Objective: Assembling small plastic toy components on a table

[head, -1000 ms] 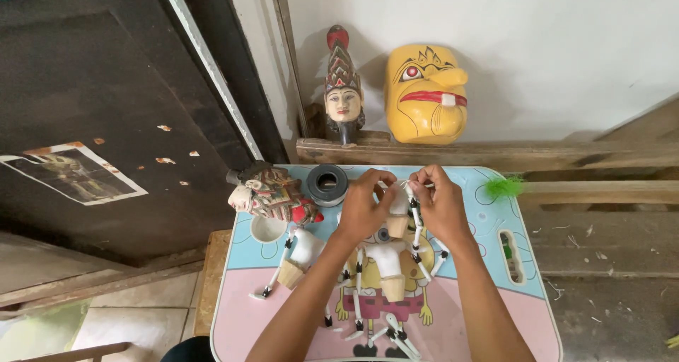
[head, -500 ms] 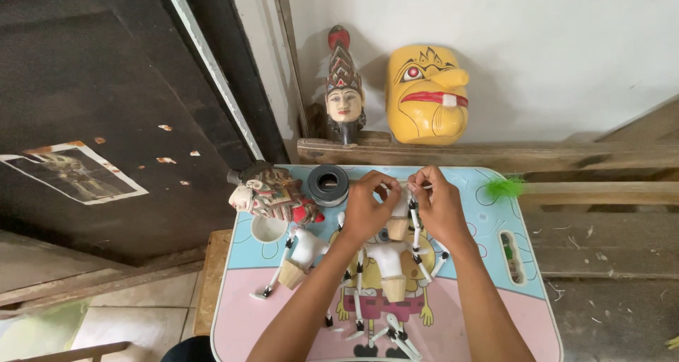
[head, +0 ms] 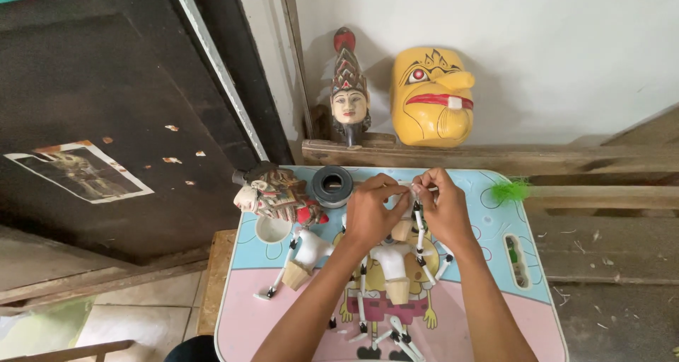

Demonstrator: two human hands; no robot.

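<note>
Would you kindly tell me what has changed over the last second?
Hardly anything: both hands, left hand and right hand, stay pinched together over the white puppet body. The painted puppet head, tape roll and yellow mask have not moved.

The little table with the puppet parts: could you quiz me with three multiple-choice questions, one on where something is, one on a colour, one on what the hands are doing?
1. Where is the yellow mask?
A. Against the wall, beyond the table
B. On the floor tiles
C. In the left hand

2. What colour is the feathery tuft at the table's right edge?
A. Red
B. Green
C. Black

3. How are the two hands placed?
A. Far apart
B. Flat on the table
C. Close together, pinching a small piece

Answers: 1 A, it leans beside the carved head. 2 B, bright green. 3 C, left hand and right hand meet over the puppet body.
</note>
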